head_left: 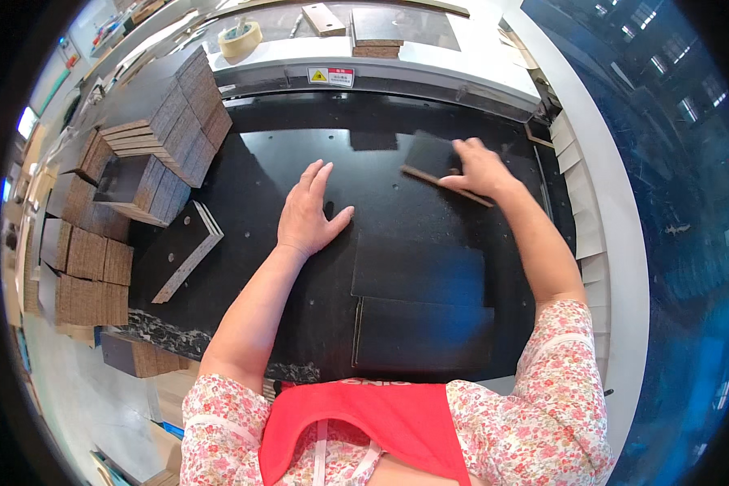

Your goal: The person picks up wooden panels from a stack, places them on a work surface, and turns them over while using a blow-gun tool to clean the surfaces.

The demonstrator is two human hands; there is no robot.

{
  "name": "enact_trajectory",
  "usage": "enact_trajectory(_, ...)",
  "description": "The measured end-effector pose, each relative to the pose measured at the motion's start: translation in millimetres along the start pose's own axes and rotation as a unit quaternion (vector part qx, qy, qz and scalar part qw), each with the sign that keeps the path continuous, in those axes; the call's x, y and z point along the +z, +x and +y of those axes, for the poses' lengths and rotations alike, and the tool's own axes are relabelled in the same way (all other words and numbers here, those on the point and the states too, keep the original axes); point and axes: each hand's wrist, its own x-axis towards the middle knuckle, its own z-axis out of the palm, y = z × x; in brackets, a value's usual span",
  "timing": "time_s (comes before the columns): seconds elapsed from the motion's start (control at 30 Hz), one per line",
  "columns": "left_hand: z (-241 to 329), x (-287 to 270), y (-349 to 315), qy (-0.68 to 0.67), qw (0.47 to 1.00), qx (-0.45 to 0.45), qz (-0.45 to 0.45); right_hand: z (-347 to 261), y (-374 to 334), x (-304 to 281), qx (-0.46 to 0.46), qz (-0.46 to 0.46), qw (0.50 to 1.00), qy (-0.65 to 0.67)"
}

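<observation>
My right hand (482,168) grips a dark particleboard panel (426,154) at its right part, with the thumb along the raw brown near edge. The panel is tilted, and I cannot tell whether it touches the black worktop (300,283). My left hand (309,209) is open and holds nothing, thumb and fingers apart over the middle of the worktop. Nearer to me, two dark panels lie flat, one panel (419,271) just beyond the other panel (425,336). To the left of my left hand rests a small stack of dark L-shaped boards (170,253) with round holes.
Tall stacks of particleboard panels (166,113) and smaller blocks (89,259) crowd the left side. Beyond the worktop, a white ledge (279,65) carries a tape roll (240,39), a holed board (324,19) and some stacked pieces (377,32). A white curved rim (616,243) bounds the right.
</observation>
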Motion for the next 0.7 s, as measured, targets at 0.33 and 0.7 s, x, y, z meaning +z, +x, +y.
enact_trajectory(0.33,-5.9,6.4,-2.1,0.033,0.999,0.031,0.020,130.1,-56.6,-19.1,0.269,0.073,0.954,-0.113)
enact_trajectory(0.7,-8.9,8.3,-1.6,0.022,0.998,0.039,0.032,116.8,-44.6,-28.7,0.192,0.109,0.968,-0.118)
